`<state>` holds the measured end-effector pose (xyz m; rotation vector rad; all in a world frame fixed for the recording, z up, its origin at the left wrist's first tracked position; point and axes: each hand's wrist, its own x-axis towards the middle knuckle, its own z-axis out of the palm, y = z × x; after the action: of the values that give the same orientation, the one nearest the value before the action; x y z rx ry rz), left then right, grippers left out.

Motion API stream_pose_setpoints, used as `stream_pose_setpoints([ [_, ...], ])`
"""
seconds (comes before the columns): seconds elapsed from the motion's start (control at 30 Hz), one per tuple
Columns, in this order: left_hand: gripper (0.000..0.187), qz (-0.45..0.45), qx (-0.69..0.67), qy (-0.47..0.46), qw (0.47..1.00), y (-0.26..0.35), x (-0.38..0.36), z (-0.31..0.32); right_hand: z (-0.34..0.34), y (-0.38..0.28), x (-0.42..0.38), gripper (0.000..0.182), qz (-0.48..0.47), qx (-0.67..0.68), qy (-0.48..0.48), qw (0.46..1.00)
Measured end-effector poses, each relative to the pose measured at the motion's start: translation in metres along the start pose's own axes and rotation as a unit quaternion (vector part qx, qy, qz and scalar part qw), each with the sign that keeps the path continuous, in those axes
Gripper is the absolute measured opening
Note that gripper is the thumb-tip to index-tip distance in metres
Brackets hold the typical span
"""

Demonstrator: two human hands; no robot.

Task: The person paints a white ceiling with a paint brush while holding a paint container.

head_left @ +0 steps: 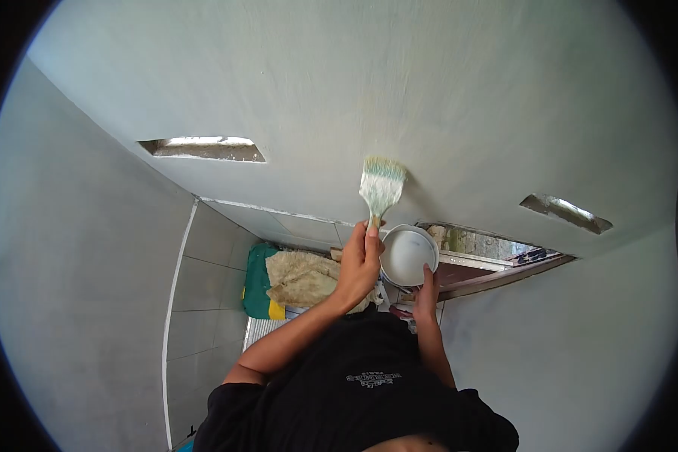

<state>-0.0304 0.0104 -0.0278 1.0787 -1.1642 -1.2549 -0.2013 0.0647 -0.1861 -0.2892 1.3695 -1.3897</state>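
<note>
My left hand is shut on the handle of a wide paintbrush. Its pale, paint-laden bristles press flat against the light grey painted surface in front of me. My right hand holds a round white bowl by its lower rim, just right of the brush hand. The bowl's inside looks coated with whitish paint. Both arms reach out from my black shirt at the bottom of the view.
Two narrow slot openings cut the painted surface. An open window gap lies behind the bowl. A tiled wall runs at left, with a beige towel on a green and yellow cloth.
</note>
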Motion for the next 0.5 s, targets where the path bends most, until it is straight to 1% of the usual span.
stream_pose_setpoints([
  [0.07, 0.036, -0.049, 0.009, 0.015, 0.999, -0.04, -0.007, -0.006, -0.004, 0.005, 0.004, 0.057, -0.013, 0.009, -0.007, 1.0],
  [0.1, 0.036, -0.049, 0.008, 0.015, 0.999, -0.045, -0.011, -0.008, -0.005, 0.006, 0.005, 0.056, -0.012, 0.002, -0.011, 1.0],
  [0.17, 0.033, -0.222, -0.065, 0.016, 0.973, -0.054, -0.015, -0.014, -0.007, 0.006, 0.005, 0.056, -0.015, -0.006, -0.015, 1.0],
  [0.27, 0.032, -0.229, -0.096, 0.011, 0.969, -0.035, -0.006, -0.019, -0.001, -0.002, 0.003, 0.056, -0.007, -0.031, -0.01, 0.999],
  [0.33, 0.034, -0.217, -0.076, 0.002, 0.973, 0.012, 0.01, -0.021, 0.0, -0.002, 0.001, 0.056, 0.019, -0.047, 0.001, 0.999],
  [0.4, 0.036, -0.228, -0.151, -0.019, 0.962, 0.082, 0.02, -0.017, 0.001, 0.001, 0.003, 0.057, 0.012, -0.044, -0.006, 0.999],
  [0.47, 0.039, -0.192, -0.174, -0.063, 0.964, 0.141, 0.017, -0.014, 0.005, 0.002, 0.004, 0.057, 0.006, -0.041, -0.016, 0.999],
  [0.5, 0.04, -0.163, -0.156, -0.056, 0.973, 0.172, 0.014, -0.01, 0.009, 0.001, 0.003, 0.058, -0.003, -0.031, -0.022, 0.999],
])
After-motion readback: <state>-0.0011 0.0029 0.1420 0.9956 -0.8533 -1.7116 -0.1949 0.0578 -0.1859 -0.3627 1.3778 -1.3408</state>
